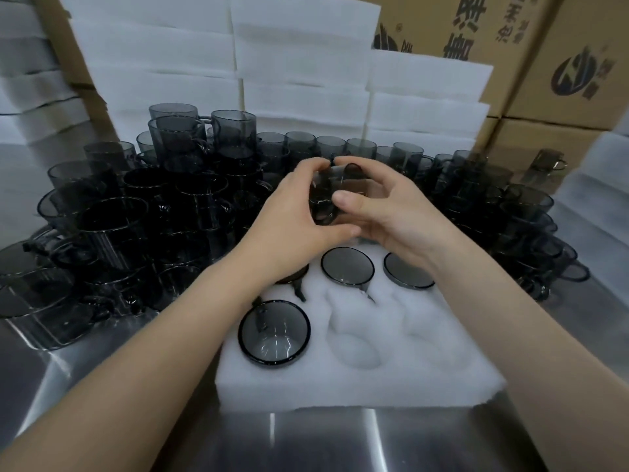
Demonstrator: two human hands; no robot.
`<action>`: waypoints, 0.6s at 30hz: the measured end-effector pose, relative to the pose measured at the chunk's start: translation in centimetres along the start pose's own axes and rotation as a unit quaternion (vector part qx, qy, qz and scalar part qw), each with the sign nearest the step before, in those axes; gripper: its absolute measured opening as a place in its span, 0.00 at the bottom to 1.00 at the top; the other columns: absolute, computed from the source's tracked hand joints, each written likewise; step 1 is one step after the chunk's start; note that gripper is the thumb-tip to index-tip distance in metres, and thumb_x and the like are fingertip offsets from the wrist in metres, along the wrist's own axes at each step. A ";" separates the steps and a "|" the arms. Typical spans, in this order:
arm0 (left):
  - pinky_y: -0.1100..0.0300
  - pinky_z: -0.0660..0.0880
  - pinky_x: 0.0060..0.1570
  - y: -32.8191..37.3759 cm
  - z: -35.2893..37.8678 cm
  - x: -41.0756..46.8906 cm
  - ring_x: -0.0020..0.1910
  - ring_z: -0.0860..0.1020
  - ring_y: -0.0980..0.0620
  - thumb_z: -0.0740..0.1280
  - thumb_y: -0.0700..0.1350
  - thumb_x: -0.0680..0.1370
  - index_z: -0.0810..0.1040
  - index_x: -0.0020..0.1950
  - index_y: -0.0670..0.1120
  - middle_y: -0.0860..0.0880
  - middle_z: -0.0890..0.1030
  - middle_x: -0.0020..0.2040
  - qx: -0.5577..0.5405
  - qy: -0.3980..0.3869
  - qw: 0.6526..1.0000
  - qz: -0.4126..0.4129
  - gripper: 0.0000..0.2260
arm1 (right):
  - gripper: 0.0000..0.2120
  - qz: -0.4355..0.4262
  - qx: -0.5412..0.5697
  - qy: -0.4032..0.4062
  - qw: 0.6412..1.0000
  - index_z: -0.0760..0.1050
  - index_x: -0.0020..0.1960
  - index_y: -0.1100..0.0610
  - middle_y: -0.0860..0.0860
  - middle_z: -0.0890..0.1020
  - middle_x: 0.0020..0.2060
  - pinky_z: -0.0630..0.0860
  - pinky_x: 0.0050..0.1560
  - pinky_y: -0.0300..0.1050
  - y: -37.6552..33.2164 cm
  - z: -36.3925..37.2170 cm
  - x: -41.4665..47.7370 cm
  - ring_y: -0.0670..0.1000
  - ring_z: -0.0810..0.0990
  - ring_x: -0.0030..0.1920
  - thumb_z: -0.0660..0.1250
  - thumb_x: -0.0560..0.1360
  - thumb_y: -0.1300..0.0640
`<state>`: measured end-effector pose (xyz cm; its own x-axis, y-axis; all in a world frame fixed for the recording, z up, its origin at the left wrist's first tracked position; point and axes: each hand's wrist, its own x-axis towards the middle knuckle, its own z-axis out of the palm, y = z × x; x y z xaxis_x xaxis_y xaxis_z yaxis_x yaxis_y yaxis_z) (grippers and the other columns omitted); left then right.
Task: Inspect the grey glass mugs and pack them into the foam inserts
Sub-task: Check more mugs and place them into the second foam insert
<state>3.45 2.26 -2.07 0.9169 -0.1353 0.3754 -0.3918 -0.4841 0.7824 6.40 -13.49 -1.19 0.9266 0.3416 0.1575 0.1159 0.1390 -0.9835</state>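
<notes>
Both hands hold one grey glass mug point(323, 195) in the air above the far edge of a white foam insert point(357, 376). My left hand point(296, 212) curls round its left side, and my right hand point(384, 209) grips it from the right with the thumb on the glass. In the insert, mugs sit bottom-up in the far pockets point(347, 266) point(406, 271), and another mug point(274, 332) fills the near left pocket. One more is partly hidden under my left wrist. Two near pockets point(357, 342) hold nothing.
Many loose grey mugs crowd the steel table point(323, 441) on the left point(112, 226), behind point(333, 144) and on the right point(524, 212), some stacked. White foam blocks point(299, 63) are piled at the back, with cardboard boxes point(561, 56) to the right.
</notes>
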 end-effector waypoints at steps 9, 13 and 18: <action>0.76 0.68 0.48 -0.4 0.4 -0.3 0.46 0.74 0.64 0.80 0.45 0.66 0.74 0.64 0.54 0.58 0.77 0.52 0.022 0.063 0.996 0.055 0.29 | 0.11 -0.091 -0.157 0.066 0.981 0.75 0.48 0.53 0.54 0.80 0.43 0.76 0.26 0.42 0.2 0.3 -0.4 0.48 0.81 0.30 0.75 0.71 0.57; 0.77 0.68 0.47 -0.4 0.2 -0.4 0.48 0.75 0.70 0.80 0.44 0.65 0.75 0.62 0.54 0.61 0.78 0.50 -0.015 0.063 0.996 0.058 0.28 | 0.07 -0.101 -0.118 0.080 0.985 0.76 0.41 0.52 0.52 0.84 0.41 0.74 0.23 0.41 0.2 0.2 -0.4 0.53 0.80 0.27 0.71 0.75 0.51; 0.72 0.72 0.55 -0.7 -0.2 -0.2 0.58 0.76 0.66 0.81 0.44 0.63 0.76 0.63 0.54 0.61 0.79 0.56 -0.088 0.070 0.993 0.022 0.30 | 0.09 -0.030 0.001 0.050 0.998 0.80 0.52 0.55 0.52 0.85 0.49 0.76 0.24 0.40 0.1 -0.2 0.0 0.55 0.81 0.26 0.63 0.79 0.52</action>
<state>3.55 2.77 -2.61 0.8839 -0.0244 0.4670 -0.4495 -0.3199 0.8340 6.44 -13.65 -1.33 0.9491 0.2372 0.2070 0.1722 0.1593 -0.9721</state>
